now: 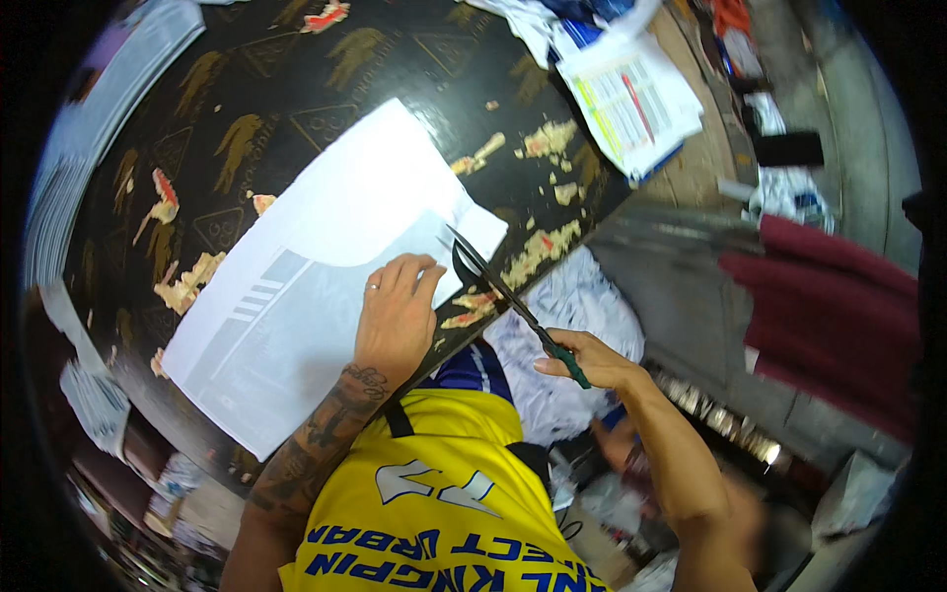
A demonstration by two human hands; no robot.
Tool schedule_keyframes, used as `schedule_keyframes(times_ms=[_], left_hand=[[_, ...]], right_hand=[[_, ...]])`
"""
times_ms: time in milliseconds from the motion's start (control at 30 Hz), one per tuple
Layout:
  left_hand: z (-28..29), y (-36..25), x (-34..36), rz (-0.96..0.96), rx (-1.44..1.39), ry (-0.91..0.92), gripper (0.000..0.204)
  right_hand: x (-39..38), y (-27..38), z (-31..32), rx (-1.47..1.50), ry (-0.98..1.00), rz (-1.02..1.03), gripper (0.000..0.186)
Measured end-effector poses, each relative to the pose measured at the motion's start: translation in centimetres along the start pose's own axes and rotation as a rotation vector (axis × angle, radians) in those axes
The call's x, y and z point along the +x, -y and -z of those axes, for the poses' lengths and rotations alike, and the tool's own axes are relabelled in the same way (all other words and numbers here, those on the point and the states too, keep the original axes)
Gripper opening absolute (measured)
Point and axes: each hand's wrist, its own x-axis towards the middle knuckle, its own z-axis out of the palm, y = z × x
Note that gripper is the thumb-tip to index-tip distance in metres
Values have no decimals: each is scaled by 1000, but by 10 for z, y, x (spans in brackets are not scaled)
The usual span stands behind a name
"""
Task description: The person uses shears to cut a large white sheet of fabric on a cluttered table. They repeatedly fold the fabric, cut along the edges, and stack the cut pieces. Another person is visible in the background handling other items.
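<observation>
At the far left, well apart from the left hand, lies a tall stack of pale grey sheets (51,232). Between that stack and the hand, ragged cream-and-red scraps (192,284) are scattered over a black tabletop with a gold printed pattern (473,89).

A large white sheet with grey printed panels and stripes (271,306) lies flat on the tabletop, mostly to the left of the left hand and reaching out beyond its fingertips. The tattooed arm's left hand (398,304) rests palm down on the sheet near its right edge, fingers slightly bent and gripping nothing; a ring shows on one finger. Below and between the two forearms is the person's yellow shirt with dark blue lettering (424,429).

Just right of the left hand, a pair of long dark metal scissors with green handles (512,300) slants across the sheet's right edge, its tips over the sheet. The right hand (590,359) is off the tabletop, closed around the green handles and apart from the sheet. Beneath it sits a heap of white cloth (538,400). Beyond it are white printed papers (607,99) with a red pen (637,107); well to its right hangs a maroon cloth (829,316).
</observation>
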Motion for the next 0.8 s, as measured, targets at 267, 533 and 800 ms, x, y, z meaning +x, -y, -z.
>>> schedule_keyframes(times_ms=[267,533,800], left_hand=[[-14,0,-5,73,45,-89,45],[-17,-3,-4,93,-23,-128,44],[-30,-11,-5,190,3,-241,37]], right_hand=[[52,40,50,-304,41,-18,63],[61,38,39,-256,-21,-17,63],[40,56,77,-269,149,-70,59]])
